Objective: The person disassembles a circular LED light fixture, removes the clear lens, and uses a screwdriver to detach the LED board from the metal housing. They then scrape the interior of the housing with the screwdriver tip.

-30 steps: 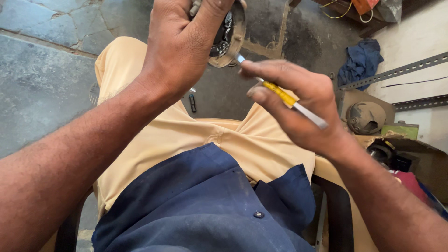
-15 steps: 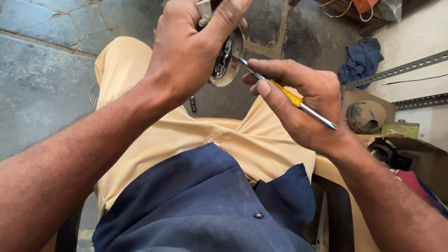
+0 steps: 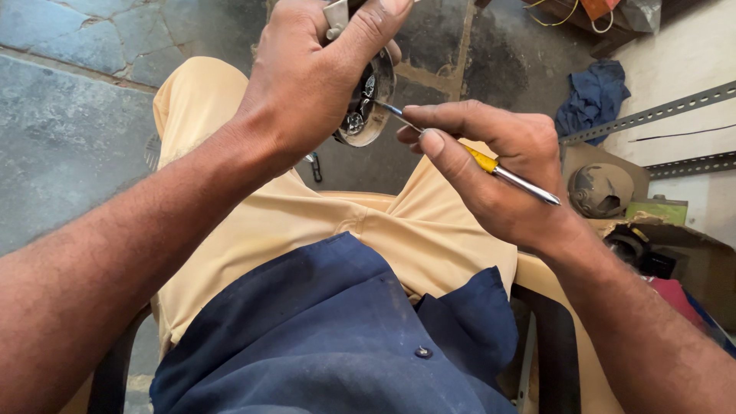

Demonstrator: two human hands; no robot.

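Above the person's lap, toward the far side of the view, the left hand (image 3: 318,73) clamps a small round metal housing (image 3: 366,100), thumb over its upper edge and fingers curled behind it, so the open face tilts toward the right. The right hand (image 3: 498,165) holds a slim screwdriver (image 3: 479,159) with a yellow band on its shaft; its grip is narrow, pinched between thumb and forefinger like a pen, with the metal rear end sticking out past the knuckles toward the near right. The tip rests inside the housing's open face, among small shiny parts there. Judging by this, the work looks to be in its middle: the tool is already seated in the part, but nothing has come out of the housing and no loosened piece lies on the tan trousers (image 3: 322,222) below. Whether the tip sits on a screw cannot be told. Both forearms angle inward from the near corners, wrists bent, the left one raised higher than the right. A blue cloth (image 3: 594,96) lies on the stone floor (image 3: 69,115) at far right.
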